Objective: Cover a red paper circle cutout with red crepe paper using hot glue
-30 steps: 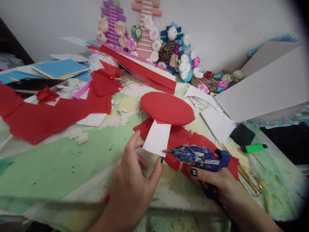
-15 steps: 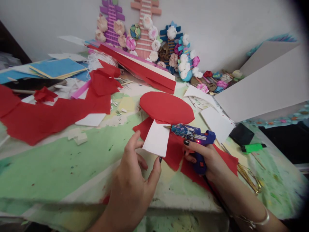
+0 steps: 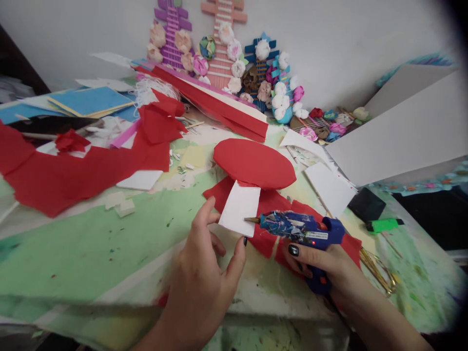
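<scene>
The left hand [image 3: 200,280] is reaching forward from the lower centre, palm down, with its fingers spread and loose; thumb and index finger are extending ahead as 2 separate prongs. The right hand [image 3: 323,265] is lying beside it, fingers curling into a closed grip, index finger stretching leftward. The right forearm [image 3: 380,324] is entering from the lower right corner.

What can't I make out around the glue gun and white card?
Head view, glue gun: trigger and grip hidden by right hand.
Head view, nozzle tip: too small to tell if touching white card.
Head view, left hand: its back hides whether fingers grip the card.
</scene>
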The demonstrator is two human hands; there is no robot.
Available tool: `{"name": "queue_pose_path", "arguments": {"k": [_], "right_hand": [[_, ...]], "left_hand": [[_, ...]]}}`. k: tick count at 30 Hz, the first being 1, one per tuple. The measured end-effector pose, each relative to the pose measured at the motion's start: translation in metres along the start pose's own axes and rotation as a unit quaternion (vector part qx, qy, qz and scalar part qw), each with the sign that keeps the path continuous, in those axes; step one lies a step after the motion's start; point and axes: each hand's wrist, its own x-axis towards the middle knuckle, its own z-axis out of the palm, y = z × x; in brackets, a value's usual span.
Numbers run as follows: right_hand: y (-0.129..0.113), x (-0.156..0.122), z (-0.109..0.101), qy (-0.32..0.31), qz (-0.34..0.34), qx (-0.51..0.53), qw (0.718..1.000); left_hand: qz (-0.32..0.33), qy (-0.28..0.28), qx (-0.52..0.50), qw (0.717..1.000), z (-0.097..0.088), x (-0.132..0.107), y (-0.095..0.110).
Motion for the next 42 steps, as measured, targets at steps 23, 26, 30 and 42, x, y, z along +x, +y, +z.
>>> {"name": "queue_pose_path", "arguments": {"k": [23,26,30,42], "right_hand": [[-0.024,0.009,0.0,0.122,-0.085,-0.132,0.98],[-0.026,0.009,0.001,0.113,-0.085,-0.169,0.975],[-0.024,0.008,0.0,0.103,-0.07,-0.173,0.977],[-0.018,0.0,0.0,0.13,-0.228,-0.265,0.928]], "left_hand": [[-0.002,-0.005,0.012,1.0,-0.002,-0.002,0.001],[-0.002,-0.006,0.013,1.0,-0.001,-0.002,0.0],[-0.005,-0.009,0.011,1.0,-0.001,0.0,0.001],[0.01,-0.017,0.069,0.997,-0.011,0.0,0.001]]}}
